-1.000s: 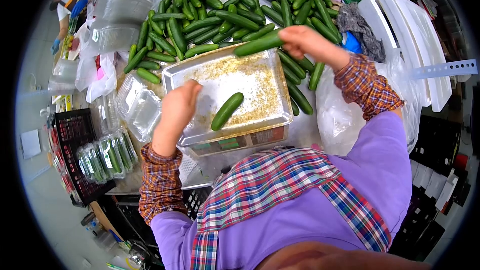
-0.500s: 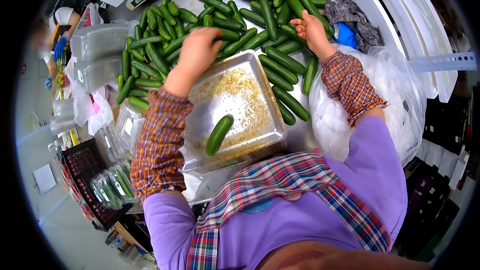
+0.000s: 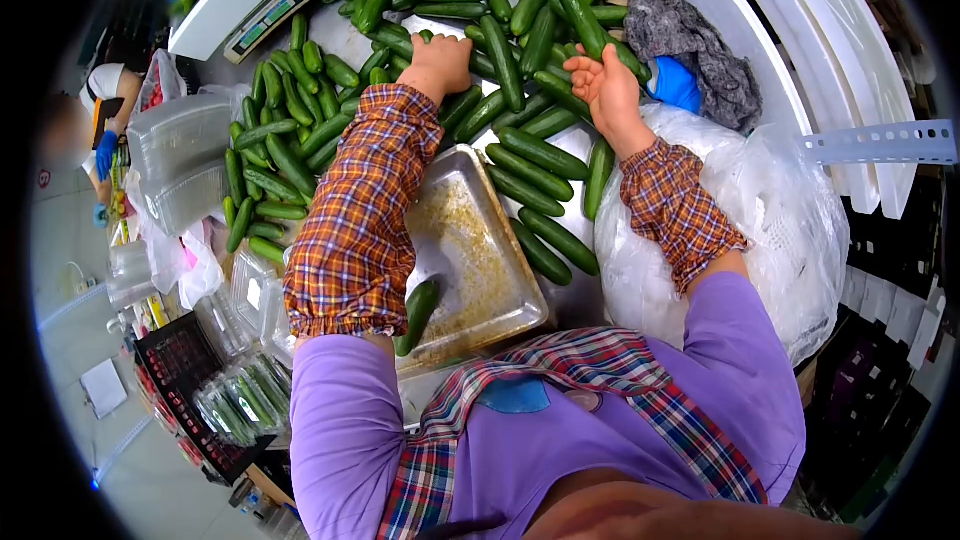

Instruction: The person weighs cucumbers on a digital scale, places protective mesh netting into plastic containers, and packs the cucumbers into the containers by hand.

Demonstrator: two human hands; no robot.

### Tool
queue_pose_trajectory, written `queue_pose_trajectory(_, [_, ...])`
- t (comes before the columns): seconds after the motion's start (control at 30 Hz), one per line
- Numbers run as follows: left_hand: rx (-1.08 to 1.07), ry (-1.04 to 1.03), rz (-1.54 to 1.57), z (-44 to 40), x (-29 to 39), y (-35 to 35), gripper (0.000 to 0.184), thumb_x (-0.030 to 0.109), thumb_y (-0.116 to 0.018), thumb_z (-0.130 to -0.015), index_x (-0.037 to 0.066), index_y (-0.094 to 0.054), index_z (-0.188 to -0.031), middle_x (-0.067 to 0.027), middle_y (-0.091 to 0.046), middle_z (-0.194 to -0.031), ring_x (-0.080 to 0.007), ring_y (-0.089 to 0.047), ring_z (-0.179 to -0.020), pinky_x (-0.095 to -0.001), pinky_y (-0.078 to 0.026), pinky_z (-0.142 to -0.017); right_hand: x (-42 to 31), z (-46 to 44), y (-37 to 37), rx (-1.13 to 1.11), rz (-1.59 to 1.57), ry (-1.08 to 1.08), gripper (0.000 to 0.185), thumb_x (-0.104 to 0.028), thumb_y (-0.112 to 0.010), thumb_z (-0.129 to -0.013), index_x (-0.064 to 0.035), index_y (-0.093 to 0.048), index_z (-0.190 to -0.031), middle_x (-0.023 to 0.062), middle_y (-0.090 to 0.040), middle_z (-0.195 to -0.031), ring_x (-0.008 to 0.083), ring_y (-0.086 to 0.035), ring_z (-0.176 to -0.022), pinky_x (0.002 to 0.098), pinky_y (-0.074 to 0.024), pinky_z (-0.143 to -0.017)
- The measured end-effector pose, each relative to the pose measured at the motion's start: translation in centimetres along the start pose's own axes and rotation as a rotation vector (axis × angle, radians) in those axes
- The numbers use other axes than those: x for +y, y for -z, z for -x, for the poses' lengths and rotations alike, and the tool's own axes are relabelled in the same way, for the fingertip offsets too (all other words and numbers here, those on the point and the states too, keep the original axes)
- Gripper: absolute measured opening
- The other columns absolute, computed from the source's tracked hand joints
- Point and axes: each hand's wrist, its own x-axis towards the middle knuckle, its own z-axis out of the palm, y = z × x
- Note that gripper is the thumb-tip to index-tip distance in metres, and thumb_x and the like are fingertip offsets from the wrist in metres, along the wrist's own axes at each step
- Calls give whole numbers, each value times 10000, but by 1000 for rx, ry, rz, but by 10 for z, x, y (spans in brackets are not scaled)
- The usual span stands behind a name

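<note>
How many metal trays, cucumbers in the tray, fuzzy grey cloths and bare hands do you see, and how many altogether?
Metal tray: 1
Cucumber in the tray: 1 in view
Grey cloth: 1
Bare hands: 2 (left hand, right hand)
Total: 5

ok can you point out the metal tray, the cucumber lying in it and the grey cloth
Metal tray (image 3: pixel 478 265): head view, bare floor of the tray.
Cucumber (image 3: pixel 421 312): head view, middle of its visible length.
Grey cloth (image 3: pixel 705 50): head view, middle of the crumpled fabric.
</note>
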Motion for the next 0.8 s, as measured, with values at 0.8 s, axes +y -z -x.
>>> queue_pose_trajectory(0.8, [402, 382, 284, 92, -122, 39, 431, 381, -671, -801, 99, -617, -1123, -135, -625, -1067, -349, -522, -1028, -493, -419, -843, 0, 0, -6, 56, 46, -19, 365, -341, -349, -1011, -11, -502, -1027, 96, -605, -806, 104, -523, -587, 241, -432, -514])
